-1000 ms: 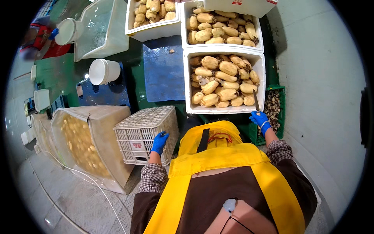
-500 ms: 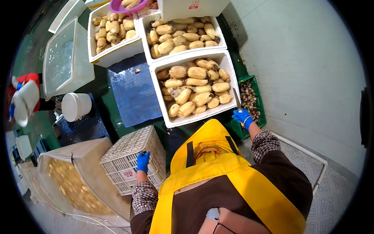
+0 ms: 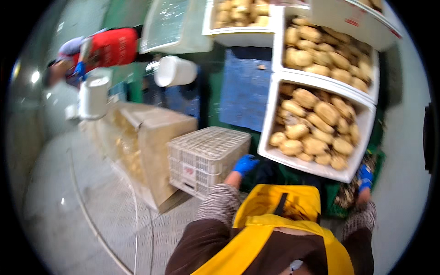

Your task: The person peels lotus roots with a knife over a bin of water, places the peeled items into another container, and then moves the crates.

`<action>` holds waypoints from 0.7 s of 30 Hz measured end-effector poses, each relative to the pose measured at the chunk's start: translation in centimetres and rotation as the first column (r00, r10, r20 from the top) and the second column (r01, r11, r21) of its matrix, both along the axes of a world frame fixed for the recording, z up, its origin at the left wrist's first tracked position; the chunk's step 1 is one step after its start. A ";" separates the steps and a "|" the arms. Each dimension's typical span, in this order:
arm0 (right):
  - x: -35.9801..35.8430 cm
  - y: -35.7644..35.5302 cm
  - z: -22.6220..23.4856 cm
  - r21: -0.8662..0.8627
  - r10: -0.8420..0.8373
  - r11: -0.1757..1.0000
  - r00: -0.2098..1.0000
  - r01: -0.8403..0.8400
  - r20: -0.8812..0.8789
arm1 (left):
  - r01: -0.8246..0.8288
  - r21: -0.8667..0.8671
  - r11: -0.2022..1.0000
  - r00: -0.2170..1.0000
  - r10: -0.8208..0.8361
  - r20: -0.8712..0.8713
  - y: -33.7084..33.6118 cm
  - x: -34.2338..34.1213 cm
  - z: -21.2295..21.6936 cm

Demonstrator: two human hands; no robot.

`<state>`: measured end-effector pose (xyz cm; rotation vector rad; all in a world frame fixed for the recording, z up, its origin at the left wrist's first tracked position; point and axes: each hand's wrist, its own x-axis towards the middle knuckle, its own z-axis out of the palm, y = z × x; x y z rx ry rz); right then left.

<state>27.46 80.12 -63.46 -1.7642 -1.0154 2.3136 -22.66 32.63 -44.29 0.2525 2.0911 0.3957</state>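
My left hand (image 3: 245, 165), in a blue glove, hovers just right of an upturned white plastic crate (image 3: 208, 144). Its fingers look stretched out, with nothing seen in them. In another blue glove, my right hand (image 3: 365, 178) is low over a green basket (image 3: 335, 208) of brownish scraps (image 3: 346, 195), beside the near white foam box (image 3: 316, 169). Motion blurs its fingers, and no knife shows there now. Peeled-looking lotus root segments (image 3: 315, 145) fill the near box. More lotus root (image 3: 339, 60) lies in the foam box behind it.
A blue board (image 3: 245, 91) lies left of the boxes. A white bucket (image 3: 175, 71) and a water-filled tub (image 3: 167, 25) stand farther left. A large tub (image 3: 167, 133) sits beside the crate. A person in red (image 3: 112, 48) handles another white bucket (image 3: 94, 98). A hose (image 3: 87, 215) crosses the floor.
The view has swung left, so everything shifts right. My left hand has come off the crate. My right hand held a knife upright earlier; now it is lower, over the basket.
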 end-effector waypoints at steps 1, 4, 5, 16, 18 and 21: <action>3.6 1.8 -2.4 0.160 -0.014 0.987 0.965 -0.029 0.262 | 0.032 -0.060 0.998 0.999 -0.031 0.030 3.5 0.4 1.9; 1.5 3.5 -3.2 0.155 -0.214 0.972 0.931 0.174 0.296 | -0.084 -0.079 0.993 0.995 0.080 -0.053 2.6 4.0 -3.9; 1.3 4.3 -3.4 0.122 -0.217 0.975 0.925 0.187 0.312 | -0.091 -0.137 0.986 0.993 0.079 -0.090 3.8 4.8 -4.6; -0.9 2.4 -11.1 0.078 -0.342 0.937 0.939 0.339 0.028 | -0.098 -0.243 0.965 0.905 -0.015 -0.424 12.6 -3.0 -7.0; -1.3 2.2 -10.6 0.016 -0.393 0.919 0.918 0.394 -0.058 | -0.112 -0.269 0.957 0.928 0.004 -0.372 13.0 -4.1 -8.1; -1.5 2.0 -10.0 0.067 -0.361 0.932 0.926 0.356 0.108 | -0.106 -0.268 0.958 0.960 0.029 -0.277 13.8 -4.4 -8.8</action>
